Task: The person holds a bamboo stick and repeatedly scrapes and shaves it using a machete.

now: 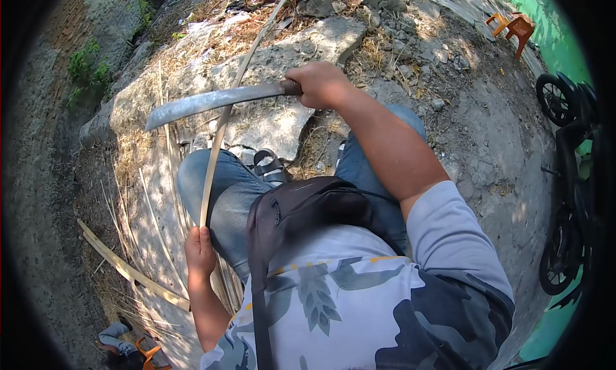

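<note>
My right hand (322,86) is wrapped around the dark handle of a machete (212,102), whose long, slightly curved blade points left. Lower down, my left hand (200,251) grips a long, thin bamboo strip (211,177), thumb along it, beside my left knee. From there the strip runs up and away past the blade to the top of the view. Blade and strip cross near the middle of the blade; whether they touch, I cannot tell. The strip's near end is hidden by my hand and arm.
Several cut strips lie on the ground at left, with a wider split bamboo piece (131,274). A broken concrete slab (276,129) lies ahead of my sandalled foot. Orange chairs (520,31) and a motorcycle (564,177) stand at right. Another person (115,338) is at lower left.
</note>
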### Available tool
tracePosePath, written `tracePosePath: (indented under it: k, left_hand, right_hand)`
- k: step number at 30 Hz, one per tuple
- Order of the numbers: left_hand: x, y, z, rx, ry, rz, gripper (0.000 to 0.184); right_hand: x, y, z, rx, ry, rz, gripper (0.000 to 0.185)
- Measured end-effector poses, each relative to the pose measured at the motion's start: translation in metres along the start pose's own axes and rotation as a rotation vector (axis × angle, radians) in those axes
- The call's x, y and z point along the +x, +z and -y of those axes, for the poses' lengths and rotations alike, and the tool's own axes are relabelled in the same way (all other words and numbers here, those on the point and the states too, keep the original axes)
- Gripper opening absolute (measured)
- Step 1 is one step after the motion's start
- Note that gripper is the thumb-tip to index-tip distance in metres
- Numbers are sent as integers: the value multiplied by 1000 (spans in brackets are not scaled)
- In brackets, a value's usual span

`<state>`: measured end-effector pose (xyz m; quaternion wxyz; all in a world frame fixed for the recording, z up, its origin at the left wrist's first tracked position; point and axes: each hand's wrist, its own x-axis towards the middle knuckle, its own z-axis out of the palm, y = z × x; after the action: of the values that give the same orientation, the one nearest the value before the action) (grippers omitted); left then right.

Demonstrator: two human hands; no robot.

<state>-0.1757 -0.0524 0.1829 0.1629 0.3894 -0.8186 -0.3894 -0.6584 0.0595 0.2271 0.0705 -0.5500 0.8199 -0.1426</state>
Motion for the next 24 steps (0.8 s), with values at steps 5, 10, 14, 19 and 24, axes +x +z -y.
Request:
tracePosePath:
  k: [5, 10, 14, 19, 24]
  left_hand:
    - [3, -3, 2, 2, -2, 32, 47]
    - [4, -4, 4, -35, -19, 65, 47]
    - [3, -5, 6, -26, -19, 48, 47]
    - [2, -3, 1, -7, 9, 25, 47]
    - [5, 0, -3, 19, 4, 34, 47]
  right_hand:
    - [0, 1, -39, 284, 240, -88, 27]
    - [-4, 9, -22, 120, 34, -63, 18]
    - [-12, 14, 18, -20, -225, 25, 14]
    - [-11, 9, 18, -62, -288, -57, 19]
    - [-3, 8, -31, 269, 79, -99, 17]
